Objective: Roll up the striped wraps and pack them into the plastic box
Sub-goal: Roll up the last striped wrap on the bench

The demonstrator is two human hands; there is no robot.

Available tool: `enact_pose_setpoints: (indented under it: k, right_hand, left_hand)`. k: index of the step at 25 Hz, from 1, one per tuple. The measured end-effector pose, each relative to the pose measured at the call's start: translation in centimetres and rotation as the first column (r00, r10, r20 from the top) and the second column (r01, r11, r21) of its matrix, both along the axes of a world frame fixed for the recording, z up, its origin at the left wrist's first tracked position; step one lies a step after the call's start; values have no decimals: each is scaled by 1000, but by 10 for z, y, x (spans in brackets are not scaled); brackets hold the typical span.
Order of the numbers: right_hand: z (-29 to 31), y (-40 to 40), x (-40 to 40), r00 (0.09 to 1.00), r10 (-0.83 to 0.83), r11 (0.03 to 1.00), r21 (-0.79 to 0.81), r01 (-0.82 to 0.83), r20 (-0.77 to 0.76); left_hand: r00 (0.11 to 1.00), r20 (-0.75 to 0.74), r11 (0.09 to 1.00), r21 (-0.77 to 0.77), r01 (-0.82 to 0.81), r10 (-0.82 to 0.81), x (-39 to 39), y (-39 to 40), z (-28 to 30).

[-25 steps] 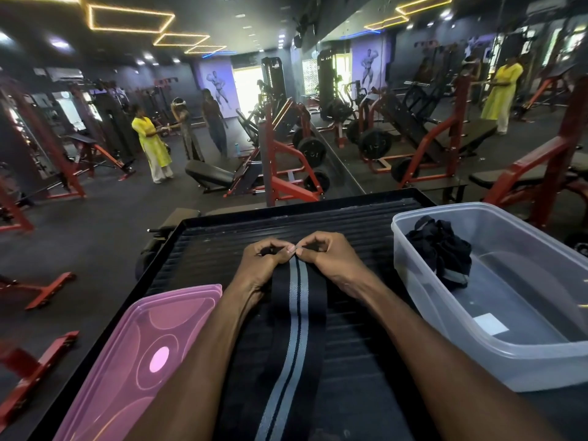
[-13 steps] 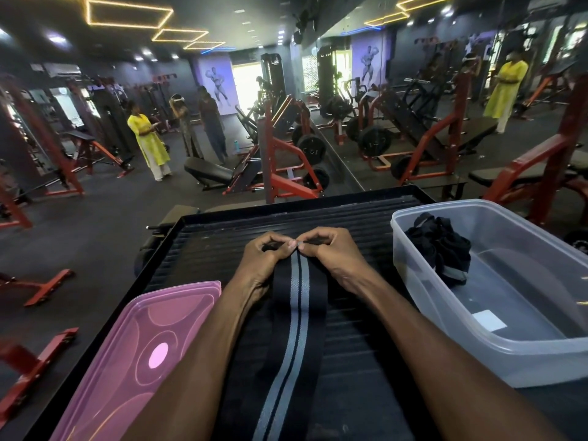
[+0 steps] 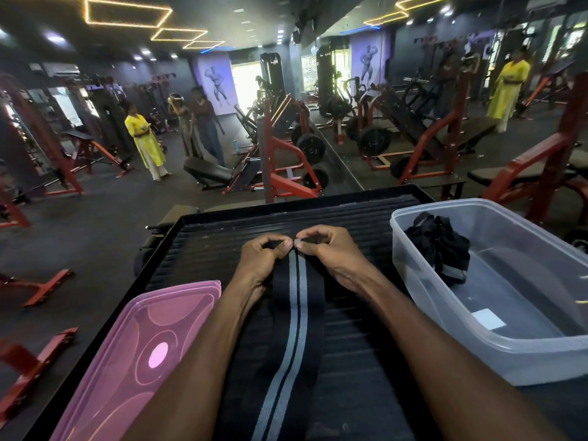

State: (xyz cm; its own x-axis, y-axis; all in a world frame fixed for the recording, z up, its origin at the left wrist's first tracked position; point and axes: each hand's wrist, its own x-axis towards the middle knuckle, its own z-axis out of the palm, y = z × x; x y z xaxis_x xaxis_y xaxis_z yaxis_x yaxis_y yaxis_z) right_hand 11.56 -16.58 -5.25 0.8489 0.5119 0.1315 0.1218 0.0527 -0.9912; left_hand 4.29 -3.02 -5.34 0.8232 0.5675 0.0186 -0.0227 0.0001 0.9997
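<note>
At twelve o'clock on the black ribbed mat (image 3: 222, 249), my left hand (image 3: 259, 261) and right hand (image 3: 331, 251) pinch the far end of the striped wrap (image 3: 297, 313). I should roll it tight and straight toward me. At three o'clock sits the plastic box (image 3: 525, 354).

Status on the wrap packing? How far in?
Done: one dark bundle already lies in the box. In hand: left hand and right hand pinch the far end of a wrap, most of it flat and unrolled. Left: roll it, box it; lid is off.
</note>
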Motion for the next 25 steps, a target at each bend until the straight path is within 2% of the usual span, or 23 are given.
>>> enact_pose_setpoints:
  k: [2,4,8,12,14,16,19,21,25]
  right_hand:
    - [-1,0,1,1000,-14,1000,-25,13,-12]
    - [-4,1,2,995,-76,995,-54,80,69]
    - [-5,3,4,984,-136,990,-31,141,119]
    - [-5,3,4,994,-91,995,-28,93,55]
    - [-5,4,2,999,-52,999,-17,52,-8]
    - [-7,4,3,998,-57,998,-24,57,6]
    - [-6,3,4,992,-101,995,-9,102,75]
    - [-7,2,5,989,-108,994,-6,109,98]
    - [-4,-1,2,994,-76,997,-5,76,76]
  left_hand:
    - [1000,8,1000,16,-16,16,0,0,2]
    - [1000,23,1000,-1,13,-13,0,0,2]
    - [995,43,980,-178,91,-85,1,-3,1]
    - [998,61,999,-39,-2,4,3,1,-3]
    - [997,75,1000,-14,-13,14,3,2,-2]
    - [997,81,1000,-17,13,-11,2,1,0]
    - [993,73,978,-180,104,-92,3,-3,1]
    - [994,42,964,-243,110,-103,3,-4,1]
    - [1000,1,995,-98,23,-23,4,-3,-2]
